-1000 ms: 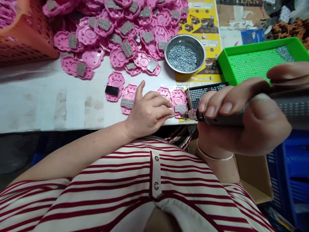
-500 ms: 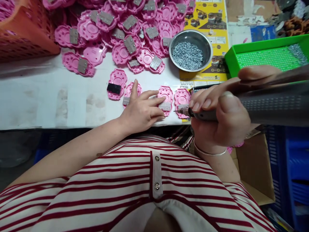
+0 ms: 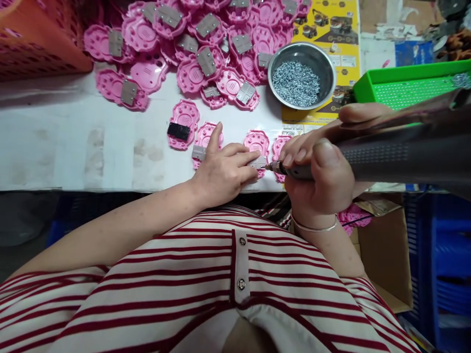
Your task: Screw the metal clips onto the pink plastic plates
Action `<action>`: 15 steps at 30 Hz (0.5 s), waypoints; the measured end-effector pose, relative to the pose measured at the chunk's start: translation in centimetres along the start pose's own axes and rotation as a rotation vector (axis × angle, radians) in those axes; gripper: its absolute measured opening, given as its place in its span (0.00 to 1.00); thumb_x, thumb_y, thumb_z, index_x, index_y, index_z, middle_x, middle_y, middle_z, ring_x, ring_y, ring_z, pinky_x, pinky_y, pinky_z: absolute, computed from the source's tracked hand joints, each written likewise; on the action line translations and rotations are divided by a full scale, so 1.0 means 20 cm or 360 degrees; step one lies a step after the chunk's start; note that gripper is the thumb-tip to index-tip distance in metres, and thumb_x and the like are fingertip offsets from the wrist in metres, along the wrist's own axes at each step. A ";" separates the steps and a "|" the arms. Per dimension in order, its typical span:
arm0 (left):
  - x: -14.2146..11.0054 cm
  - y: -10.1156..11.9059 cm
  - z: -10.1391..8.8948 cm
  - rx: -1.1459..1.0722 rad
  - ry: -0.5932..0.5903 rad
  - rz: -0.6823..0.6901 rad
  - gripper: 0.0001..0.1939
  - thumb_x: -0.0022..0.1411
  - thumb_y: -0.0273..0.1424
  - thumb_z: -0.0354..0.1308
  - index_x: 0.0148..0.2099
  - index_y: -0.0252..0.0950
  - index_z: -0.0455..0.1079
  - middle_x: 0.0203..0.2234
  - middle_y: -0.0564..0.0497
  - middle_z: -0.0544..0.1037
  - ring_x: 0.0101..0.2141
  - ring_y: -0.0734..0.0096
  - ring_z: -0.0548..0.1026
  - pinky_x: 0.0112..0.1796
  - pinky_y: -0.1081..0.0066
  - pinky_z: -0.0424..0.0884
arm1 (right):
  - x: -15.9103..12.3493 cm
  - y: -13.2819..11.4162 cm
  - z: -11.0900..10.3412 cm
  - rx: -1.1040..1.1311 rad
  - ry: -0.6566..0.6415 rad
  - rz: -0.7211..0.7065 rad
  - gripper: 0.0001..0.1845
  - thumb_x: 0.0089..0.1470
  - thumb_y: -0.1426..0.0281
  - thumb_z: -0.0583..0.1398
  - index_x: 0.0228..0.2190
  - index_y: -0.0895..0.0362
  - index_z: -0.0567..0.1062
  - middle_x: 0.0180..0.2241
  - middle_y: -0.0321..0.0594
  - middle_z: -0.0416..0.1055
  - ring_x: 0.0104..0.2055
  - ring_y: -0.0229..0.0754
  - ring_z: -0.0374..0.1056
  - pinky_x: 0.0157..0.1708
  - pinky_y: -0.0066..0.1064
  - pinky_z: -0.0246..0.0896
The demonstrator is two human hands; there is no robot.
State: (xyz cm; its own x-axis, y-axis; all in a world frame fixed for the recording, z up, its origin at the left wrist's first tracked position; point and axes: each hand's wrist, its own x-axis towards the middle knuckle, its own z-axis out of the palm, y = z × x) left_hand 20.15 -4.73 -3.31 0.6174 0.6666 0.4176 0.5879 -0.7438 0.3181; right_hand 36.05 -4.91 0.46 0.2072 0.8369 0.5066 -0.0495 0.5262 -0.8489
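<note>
My right hand [image 3: 320, 169] is wrapped round a grey electric screwdriver [image 3: 375, 157]. Its tip reaches the grey plate [image 3: 258, 162] on a pink plastic shell [image 3: 256, 140]. My left hand [image 3: 226, 169] lies spread, fingertips on that shell's left side and the thumb over another pink shell [image 3: 208, 131] with a grey plate [image 3: 199, 153]. Farther left sits a pink shell [image 3: 184, 113] bearing a black piece [image 3: 178, 131]. Another pink shell [image 3: 280, 142] is partly hidden behind my right hand.
A metal bowl [image 3: 270, 86] of small screws [image 3: 296, 83] stands ahead, beside a heap of pink shells [image 3: 191, 76]. At the right is a green tray [image 3: 371, 81], at the left an orange basket [image 3: 44, 46]. A cardboard box [image 3: 386, 255] stands below the table edge.
My right hand has moved left with the screwdriver, its tip going from the rightmost shell to the shell under my left fingertips. My left hand stays spread over the same shells.
</note>
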 end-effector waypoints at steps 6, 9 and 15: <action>0.00 0.00 0.00 -0.0020 0.0009 0.0025 0.12 0.69 0.37 0.56 0.35 0.42 0.79 0.45 0.53 0.82 0.45 0.62 0.77 0.63 0.30 0.44 | 0.02 0.03 0.06 0.0161 0.0237 -0.0188 0.16 0.49 0.63 0.65 0.41 0.47 0.74 0.39 0.33 0.70 0.21 0.29 0.65 0.20 0.30 0.60; 0.00 -0.01 0.00 -0.0035 -0.0035 0.0001 0.10 0.68 0.36 0.58 0.36 0.42 0.79 0.46 0.53 0.81 0.46 0.62 0.77 0.64 0.32 0.41 | 0.02 0.03 0.06 0.0160 0.0226 -0.0183 0.13 0.50 0.64 0.64 0.41 0.45 0.74 0.29 0.29 0.68 0.20 0.30 0.64 0.21 0.30 0.60; 0.00 -0.01 0.00 -0.0016 -0.0082 0.0003 0.09 0.67 0.35 0.58 0.37 0.44 0.79 0.47 0.55 0.81 0.47 0.63 0.76 0.65 0.34 0.42 | 0.02 0.01 0.04 0.0193 0.0114 -0.0196 0.13 0.51 0.66 0.64 0.41 0.47 0.74 0.30 0.31 0.67 0.19 0.30 0.63 0.20 0.30 0.59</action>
State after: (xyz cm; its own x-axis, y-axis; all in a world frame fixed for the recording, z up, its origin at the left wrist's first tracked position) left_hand 19.96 -4.54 -3.37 0.6448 0.6665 0.3742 0.5815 -0.7455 0.3257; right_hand 35.26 -4.41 0.61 0.2879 0.7545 0.5898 -0.1363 0.6419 -0.7546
